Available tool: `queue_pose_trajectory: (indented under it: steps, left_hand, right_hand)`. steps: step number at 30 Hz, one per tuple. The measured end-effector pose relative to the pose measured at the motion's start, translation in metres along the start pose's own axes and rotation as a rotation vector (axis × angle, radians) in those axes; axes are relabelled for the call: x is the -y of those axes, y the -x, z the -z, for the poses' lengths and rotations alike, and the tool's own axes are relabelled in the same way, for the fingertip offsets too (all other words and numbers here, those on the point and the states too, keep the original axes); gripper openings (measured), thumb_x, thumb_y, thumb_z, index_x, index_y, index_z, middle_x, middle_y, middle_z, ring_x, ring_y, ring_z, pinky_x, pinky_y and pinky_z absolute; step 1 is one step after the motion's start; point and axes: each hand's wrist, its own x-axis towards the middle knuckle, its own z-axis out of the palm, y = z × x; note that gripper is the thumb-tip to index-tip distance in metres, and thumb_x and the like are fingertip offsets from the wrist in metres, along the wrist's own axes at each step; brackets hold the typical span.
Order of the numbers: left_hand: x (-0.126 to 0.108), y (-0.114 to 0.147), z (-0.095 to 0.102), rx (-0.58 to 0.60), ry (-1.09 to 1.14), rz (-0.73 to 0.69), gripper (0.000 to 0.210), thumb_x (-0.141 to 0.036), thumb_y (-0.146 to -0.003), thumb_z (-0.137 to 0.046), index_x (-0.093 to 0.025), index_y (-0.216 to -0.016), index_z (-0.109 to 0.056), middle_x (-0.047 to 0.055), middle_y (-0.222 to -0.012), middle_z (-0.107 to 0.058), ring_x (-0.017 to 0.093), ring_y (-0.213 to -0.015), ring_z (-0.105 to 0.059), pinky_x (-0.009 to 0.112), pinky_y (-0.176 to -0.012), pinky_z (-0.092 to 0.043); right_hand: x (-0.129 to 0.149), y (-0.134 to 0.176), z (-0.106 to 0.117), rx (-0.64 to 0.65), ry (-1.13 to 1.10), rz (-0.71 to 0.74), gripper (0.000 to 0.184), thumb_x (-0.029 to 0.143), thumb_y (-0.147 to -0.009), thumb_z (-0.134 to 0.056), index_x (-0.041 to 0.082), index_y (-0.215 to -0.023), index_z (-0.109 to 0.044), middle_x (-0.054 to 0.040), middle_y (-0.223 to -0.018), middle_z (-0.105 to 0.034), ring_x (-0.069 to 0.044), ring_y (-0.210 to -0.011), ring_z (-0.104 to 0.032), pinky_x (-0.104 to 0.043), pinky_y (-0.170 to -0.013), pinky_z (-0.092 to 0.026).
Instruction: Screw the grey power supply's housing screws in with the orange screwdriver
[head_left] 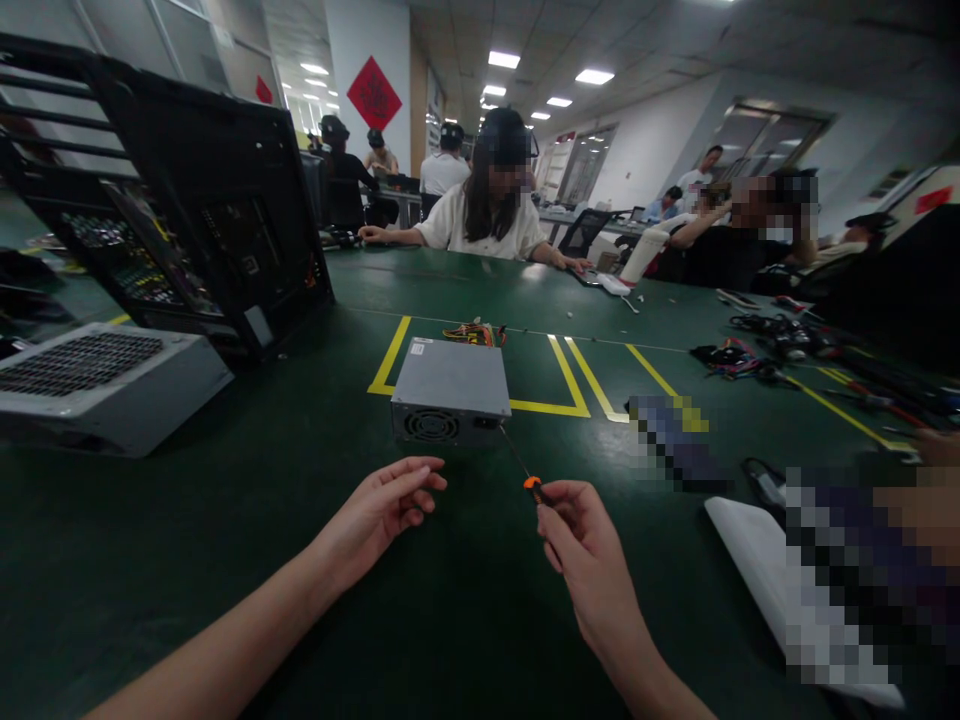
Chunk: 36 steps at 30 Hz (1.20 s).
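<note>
A grey metal computer power supply (451,378) lies on the green table, its fan grille and socket side facing me. Colored cables (474,333) bunch up behind it. Between thumb and fingers, my right hand (589,550) grips a screwdriver (533,487) with an orange and black handle. The shaft points up and left, and its tip appears at the lower right corner of the power supply; whether it touches a screw is too small to tell. My left hand (382,515) hovers in front of the fan side, fingers loosely curled and apart, holding nothing.
An open black computer case (247,230) stands at left, with a second, larger power supply (112,385) before it. Yellow tape (547,407) marks the table (465,620). Cables (739,360) lie at right, near a white object (772,570). Across sits a person (487,215).
</note>
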Motion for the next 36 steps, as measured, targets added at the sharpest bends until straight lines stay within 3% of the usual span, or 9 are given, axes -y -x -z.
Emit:
queue_pose_trajectory:
  steps: [5, 8, 12, 15, 17, 20, 24, 31, 36]
  left_hand:
    - [0.002, 0.000, 0.003, 0.004, -0.021, -0.001, 0.030, -0.030, -0.077, -0.063, -0.020, -0.106, -0.060, 0.002, -0.094, -0.062, 0.007, -0.072, -0.054, 0.019, -0.061, -0.042]
    - [0.003, -0.002, 0.002, 0.002, -0.032, 0.000, 0.030, -0.029, -0.076, -0.064, -0.020, -0.105, -0.061, 0.002, -0.093, -0.062, 0.007, -0.070, -0.053, 0.019, -0.060, -0.042]
    - [0.003, -0.001, 0.001, 0.009, -0.038, 0.002, 0.029, -0.028, -0.076, -0.065, -0.019, -0.103, -0.062, 0.002, -0.092, -0.062, 0.007, -0.069, -0.053, 0.018, -0.059, -0.041]
    - [0.002, 0.000, 0.001, 0.020, -0.045, 0.006, 0.029, -0.028, -0.076, -0.064, -0.020, -0.103, -0.062, 0.002, -0.093, -0.062, 0.007, -0.070, -0.054, 0.019, -0.060, -0.041]
    - [0.002, 0.000, 0.000, 0.024, -0.054, 0.001, 0.029, -0.028, -0.076, -0.064, -0.019, -0.103, -0.062, 0.003, -0.093, -0.062, 0.007, -0.070, -0.054, 0.019, -0.059, -0.041]
    - [0.002, 0.000, 0.000, 0.019, -0.064, -0.009, 0.029, -0.028, -0.075, -0.065, -0.019, -0.103, -0.062, 0.003, -0.093, -0.062, 0.007, -0.070, -0.053, 0.020, -0.059, -0.040]
    - [0.002, 0.000, 0.000, 0.002, -0.073, -0.025, 0.030, -0.029, -0.074, -0.066, -0.018, -0.102, -0.062, 0.004, -0.093, -0.062, 0.008, -0.069, -0.053, 0.020, -0.059, -0.040]
    - [-0.001, 0.001, 0.000, 0.019, -0.091, -0.027, 0.029, -0.030, -0.076, -0.064, -0.019, -0.103, -0.062, 0.003, -0.093, -0.062, 0.009, -0.072, -0.053, 0.021, -0.061, -0.040]
    - [0.000, 0.002, -0.001, 0.031, -0.135, -0.028, 0.029, -0.032, -0.077, -0.062, -0.019, -0.103, -0.062, 0.003, -0.092, -0.061, 0.010, -0.074, -0.052, 0.022, -0.063, -0.040]
  right_hand:
    - [0.003, -0.005, 0.012, -0.162, 0.565, 0.617, 0.014, 0.021, -0.078, -0.056, 0.020, -0.092, -0.054, -0.0046, -0.085, -0.060, -0.017, -0.076, -0.059, -0.031, -0.065, -0.051]
    - [0.002, -0.006, 0.009, -0.224, 0.769, 1.013, 0.028, 0.011, -0.078, -0.057, 0.019, -0.105, -0.052, -0.0059, -0.090, -0.063, -0.016, -0.081, -0.060, -0.030, -0.073, -0.052]
    - [-0.001, -0.006, 0.007, -0.212, 0.846, 1.266, 0.043, 0.011, -0.074, -0.065, 0.015, -0.113, -0.046, -0.0084, -0.093, -0.065, -0.016, -0.081, -0.062, -0.026, -0.071, -0.053]
    - [-0.003, -0.007, 0.009, -0.210, 0.843, 1.245, 0.037, 0.019, -0.078, -0.062, 0.014, -0.110, -0.045, -0.0087, -0.090, -0.064, -0.015, -0.076, -0.063, -0.024, -0.064, -0.053]
    - [-0.004, -0.007, 0.008, -0.225, 0.840, 1.196, 0.030, 0.016, -0.080, -0.058, 0.015, -0.107, -0.045, -0.0077, -0.089, -0.062, -0.013, -0.073, -0.062, -0.021, -0.059, -0.052]
    - [-0.004, -0.003, 0.003, -0.238, 0.831, 1.237, 0.028, 0.008, -0.077, -0.058, 0.017, -0.100, -0.046, -0.0072, -0.089, -0.059, -0.014, -0.076, -0.060, -0.023, -0.059, -0.051]
    - [-0.003, 0.001, -0.001, -0.164, 0.786, 1.228, 0.026, 0.004, -0.074, -0.057, 0.020, -0.092, -0.049, -0.0066, -0.091, -0.057, -0.015, -0.077, -0.057, -0.028, -0.064, -0.050]
    - [-0.005, -0.003, 0.007, -0.056, 0.546, 1.019, 0.028, 0.014, -0.080, -0.051, 0.023, -0.105, -0.042, -0.0076, -0.100, -0.053, -0.018, -0.090, -0.057, -0.034, -0.071, -0.052]
    - [-0.001, -0.001, 0.008, 0.056, 0.498, 1.010, 0.020, 0.009, -0.076, -0.052, 0.021, -0.090, -0.048, -0.0072, -0.100, -0.057, -0.018, -0.090, -0.058, -0.035, -0.074, -0.048]
